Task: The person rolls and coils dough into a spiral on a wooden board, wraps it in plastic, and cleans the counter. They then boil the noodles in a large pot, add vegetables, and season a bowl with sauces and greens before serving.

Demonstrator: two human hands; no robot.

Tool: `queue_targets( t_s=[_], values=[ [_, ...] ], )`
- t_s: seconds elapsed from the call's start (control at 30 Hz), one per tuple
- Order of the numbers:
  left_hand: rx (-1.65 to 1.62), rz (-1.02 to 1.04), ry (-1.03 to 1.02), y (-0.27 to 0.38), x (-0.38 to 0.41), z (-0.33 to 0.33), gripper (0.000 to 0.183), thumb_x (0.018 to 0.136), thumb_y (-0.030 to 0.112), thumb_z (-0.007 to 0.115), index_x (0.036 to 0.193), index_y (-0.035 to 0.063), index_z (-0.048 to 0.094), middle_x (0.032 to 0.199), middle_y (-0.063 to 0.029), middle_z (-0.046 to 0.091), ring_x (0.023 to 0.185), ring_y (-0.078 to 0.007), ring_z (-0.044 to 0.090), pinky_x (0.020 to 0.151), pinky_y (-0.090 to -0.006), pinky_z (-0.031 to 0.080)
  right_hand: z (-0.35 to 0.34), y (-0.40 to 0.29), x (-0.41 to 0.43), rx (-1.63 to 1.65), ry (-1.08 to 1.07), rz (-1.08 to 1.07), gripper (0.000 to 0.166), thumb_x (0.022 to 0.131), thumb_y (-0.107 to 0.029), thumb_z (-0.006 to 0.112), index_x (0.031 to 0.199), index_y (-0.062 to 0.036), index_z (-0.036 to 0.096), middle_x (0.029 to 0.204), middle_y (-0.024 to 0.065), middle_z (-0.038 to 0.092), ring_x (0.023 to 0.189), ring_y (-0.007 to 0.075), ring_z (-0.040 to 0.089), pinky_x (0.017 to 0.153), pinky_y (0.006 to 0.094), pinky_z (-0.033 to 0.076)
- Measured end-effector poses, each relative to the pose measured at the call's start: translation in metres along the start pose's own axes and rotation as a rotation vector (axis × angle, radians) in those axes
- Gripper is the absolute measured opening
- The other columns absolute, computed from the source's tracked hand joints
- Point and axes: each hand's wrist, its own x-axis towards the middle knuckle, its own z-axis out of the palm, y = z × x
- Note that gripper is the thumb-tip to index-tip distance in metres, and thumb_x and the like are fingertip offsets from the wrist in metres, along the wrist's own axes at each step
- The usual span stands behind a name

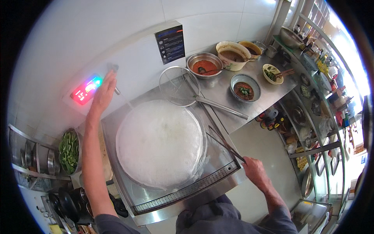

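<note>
My left hand (104,91) reaches up to the wall and grips a metal tap (117,91), mostly covered by the fingers. A thin stream of water runs from its spout toward a large round cooker pot (205,143), whose surface is covered with white foam or steam (160,143). In my right hand (254,169) is a pair of long dark chopsticks (226,146), tips apart near the pot's right rim. A round wire-mesh strainer (178,87) lies across the pot's back edge, its metal handle (223,108) pointing right.
A lit control panel (85,90) is beside my left hand. Green leaves (69,152) fill a bowl at left. The steel counter (216,90) holds a red sauce bowl (204,65), a garnished soup bowl (245,87) and a yellow bowl (272,74). Shelves (315,102) line the right.
</note>
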Motion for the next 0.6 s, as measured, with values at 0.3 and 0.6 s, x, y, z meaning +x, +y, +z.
queue_targets(
  t_s=[0.3,0.6],
  values=[
    [0.195,-0.107,-0.061,0.042,-0.122,-0.052,0.039,0.1,0.022,0.058,0.13,-0.0027,0.058,0.136,-0.0229,0.058,0.125,-0.0357,0.057,0.106,-0.0407,0.044,-0.047,-0.063,0.005,0.111,0.128,-0.166,0.012,0.085,-0.006,0.064,0.095,0.0,0.067,0.092,0.0191,0.064,0.084,0.0383,0.064,0.073,0.0437,0.052],
    [-0.562,-0.657,-0.241,0.096,-0.311,-0.051,0.032,0.099,0.016,0.064,0.126,-0.002,0.063,0.111,-0.0107,0.072,0.101,-0.0126,0.067,0.089,-0.0279,0.054,-0.035,-0.092,0.021,0.202,0.177,-0.243,0.013,0.082,0.0,0.067,0.095,0.0021,0.068,0.09,0.0167,0.068,0.075,0.0268,0.069,0.067,0.0334,0.055]
  ],
)
